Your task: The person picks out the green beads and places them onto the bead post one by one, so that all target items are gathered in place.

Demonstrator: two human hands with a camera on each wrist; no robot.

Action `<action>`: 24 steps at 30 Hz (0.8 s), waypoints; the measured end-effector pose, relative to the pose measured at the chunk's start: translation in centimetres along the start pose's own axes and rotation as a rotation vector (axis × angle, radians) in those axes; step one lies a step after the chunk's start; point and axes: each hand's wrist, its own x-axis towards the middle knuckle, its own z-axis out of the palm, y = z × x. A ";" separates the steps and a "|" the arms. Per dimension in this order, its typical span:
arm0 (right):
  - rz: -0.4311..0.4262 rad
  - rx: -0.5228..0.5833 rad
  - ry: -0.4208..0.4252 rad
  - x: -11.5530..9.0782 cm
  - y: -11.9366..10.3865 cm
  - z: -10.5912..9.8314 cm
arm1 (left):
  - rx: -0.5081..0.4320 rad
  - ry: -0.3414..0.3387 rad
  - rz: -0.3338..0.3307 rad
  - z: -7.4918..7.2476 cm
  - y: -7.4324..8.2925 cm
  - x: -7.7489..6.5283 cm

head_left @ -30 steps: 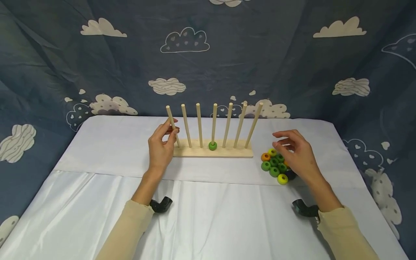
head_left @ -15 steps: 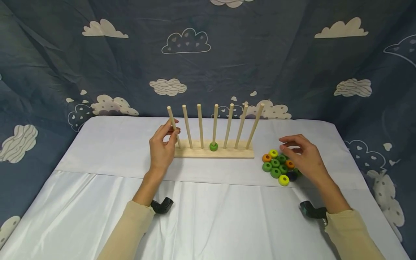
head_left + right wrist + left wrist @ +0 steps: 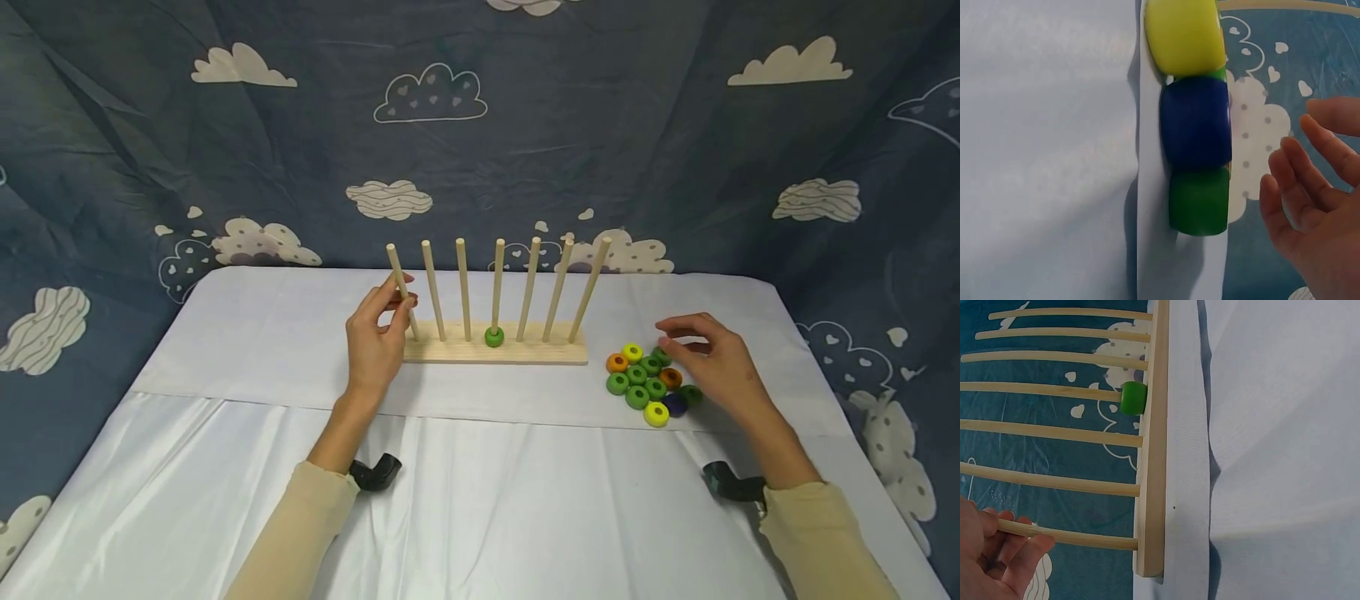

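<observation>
A wooden stand point(image 3: 480, 355) with several upright pegs is at the table's middle. One green bead point(image 3: 493, 337) sits at the foot of its middle peg. My left hand point(image 3: 372, 346) pinches the leftmost peg point(image 3: 1079, 537) between thumb and fingers. Right of the stand lies a cluster of green, yellow, orange and dark blue beads. My right hand point(image 3: 716, 362) hovers at the cluster's right side, fingers loosely bent, holding nothing visible. In the right wrist view a yellow bead point(image 3: 1186, 34), the blue bead point(image 3: 1197, 122) and a green bead point(image 3: 1199, 201) appear beside it.
A white cloth point(image 3: 480, 500) covers the table, with a seam or fold across it. Behind hangs a dark blue curtain point(image 3: 600, 133) with cloud prints. Black wrist-worn devices point(image 3: 377, 472) show near both sleeves.
My right hand has drawn rightward from above the beads, uncovering the orange, blue and green ones on that side. My left hand keeps its grip on the peg.
</observation>
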 end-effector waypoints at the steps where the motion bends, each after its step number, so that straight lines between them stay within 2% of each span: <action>1: 0.002 -0.003 -0.002 0.0 0.1 0.0 | -0.001 0.001 -0.002 0.0 0.0 0.0; 12: 0.008 -0.004 -0.038 -0.1 1.1 -0.3 | -0.006 0.003 0.001 0.0 -0.2 0.0; 24: 0.017 0.037 -0.159 0.5 2.1 -0.4 | -0.001 0.000 -0.005 0.0 -0.2 0.2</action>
